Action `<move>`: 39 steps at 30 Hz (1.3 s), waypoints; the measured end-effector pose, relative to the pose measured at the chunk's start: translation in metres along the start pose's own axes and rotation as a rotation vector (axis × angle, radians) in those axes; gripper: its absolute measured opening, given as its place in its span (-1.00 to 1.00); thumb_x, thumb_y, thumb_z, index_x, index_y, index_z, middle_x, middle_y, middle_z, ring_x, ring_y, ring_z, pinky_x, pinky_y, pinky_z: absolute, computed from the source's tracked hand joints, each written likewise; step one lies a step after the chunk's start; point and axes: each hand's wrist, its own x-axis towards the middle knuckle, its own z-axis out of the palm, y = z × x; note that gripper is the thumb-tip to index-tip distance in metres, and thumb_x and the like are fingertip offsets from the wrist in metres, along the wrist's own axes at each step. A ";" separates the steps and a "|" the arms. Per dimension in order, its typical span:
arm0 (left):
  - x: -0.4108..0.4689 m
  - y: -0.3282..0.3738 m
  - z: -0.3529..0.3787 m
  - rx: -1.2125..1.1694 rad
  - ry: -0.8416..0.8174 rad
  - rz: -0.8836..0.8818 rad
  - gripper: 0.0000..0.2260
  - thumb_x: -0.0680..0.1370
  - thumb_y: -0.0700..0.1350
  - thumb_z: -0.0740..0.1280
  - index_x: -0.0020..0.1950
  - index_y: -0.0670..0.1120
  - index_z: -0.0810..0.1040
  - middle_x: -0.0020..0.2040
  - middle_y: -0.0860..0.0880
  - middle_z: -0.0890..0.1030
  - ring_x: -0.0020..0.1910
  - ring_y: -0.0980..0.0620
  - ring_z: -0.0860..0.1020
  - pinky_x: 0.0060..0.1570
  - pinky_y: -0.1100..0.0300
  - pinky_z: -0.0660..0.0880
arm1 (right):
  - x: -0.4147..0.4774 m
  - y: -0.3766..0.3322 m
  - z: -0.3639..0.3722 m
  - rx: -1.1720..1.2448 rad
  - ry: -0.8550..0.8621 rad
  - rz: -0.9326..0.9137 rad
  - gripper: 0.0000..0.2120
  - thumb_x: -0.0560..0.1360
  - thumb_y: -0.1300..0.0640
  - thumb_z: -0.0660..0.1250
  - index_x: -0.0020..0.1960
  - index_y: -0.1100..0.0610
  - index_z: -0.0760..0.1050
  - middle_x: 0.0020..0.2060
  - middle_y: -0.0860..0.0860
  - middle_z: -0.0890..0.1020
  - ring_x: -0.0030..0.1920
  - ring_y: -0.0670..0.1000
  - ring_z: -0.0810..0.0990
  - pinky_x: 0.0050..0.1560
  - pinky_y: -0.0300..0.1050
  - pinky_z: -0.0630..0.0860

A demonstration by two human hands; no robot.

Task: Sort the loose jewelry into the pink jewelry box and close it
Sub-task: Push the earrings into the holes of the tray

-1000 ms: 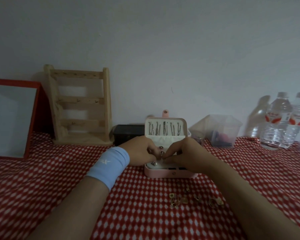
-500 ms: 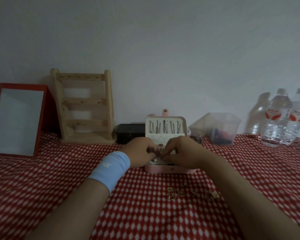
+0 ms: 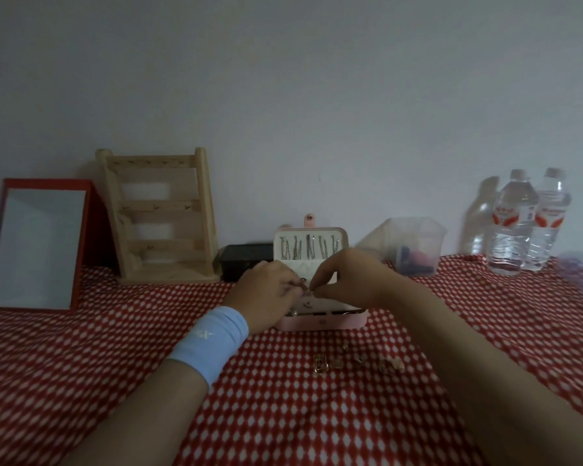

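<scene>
Grips: left grip point(image 3: 270, 292) and right grip point(image 3: 345, 280) pinch one small piece point(image 3: 303, 288) between them.
Box point(image 3: 323, 323): open, near desk's far edge.
Change: grips lifted off tray; I judge piece unseated.
Loose jewelry point(image 3: 357, 363): in front of box.

Matt cloth tablecloth point(image 3: 81, 381); bare wood rack point(image 3: 155, 206); loose jewelry point(image 3: 337, 363) seemingly metal.

— Where's my feed looking from?
— One wide-angle camera on the person's head. It faces forward and slightly down, over the table point(image 3: 81, 381) to the wall point(image 3: 283, 95).
— How near?
— Close. I see forearms running up from the bottom edge, left hand point(image 3: 266, 294) and right hand point(image 3: 350, 280) mid-frame.
</scene>
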 end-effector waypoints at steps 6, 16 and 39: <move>-0.021 0.023 -0.009 -0.081 -0.041 0.024 -0.92 0.54 -0.09 0.36 -0.07 0.10 0.62 -0.10 0.21 0.56 -0.11 0.25 0.51 0.00 0.28 0.49 | -0.027 -0.008 -0.012 -0.071 -0.182 -0.010 -0.90 0.47 0.07 0.48 -0.04 -0.05 0.74 -0.16 -0.23 0.71 -0.14 -0.29 0.62 -0.12 -0.44 0.45; -0.046 0.024 0.009 -0.104 -0.438 -0.051 -0.81 0.51 0.05 0.40 0.10 0.09 0.69 0.11 0.11 0.64 0.10 0.10 0.57 0.21 0.13 0.50 | -0.047 -0.019 0.010 -0.031 -0.441 0.062 -0.81 0.46 -0.09 0.49 0.01 -0.03 0.73 -0.07 -0.16 0.71 -0.04 -0.19 0.62 0.13 -0.20 0.52; -0.031 0.028 -0.021 -0.855 0.117 -0.297 -0.91 0.48 -0.22 0.47 -0.03 -0.10 0.66 -0.28 -0.06 0.70 -0.34 -0.04 0.64 -0.30 0.21 0.58 | -0.031 -0.024 -0.003 0.581 -0.051 0.040 -0.84 0.51 0.27 0.45 0.09 0.20 0.66 -0.29 -0.05 0.71 -0.45 -0.17 0.54 -0.46 -0.34 0.45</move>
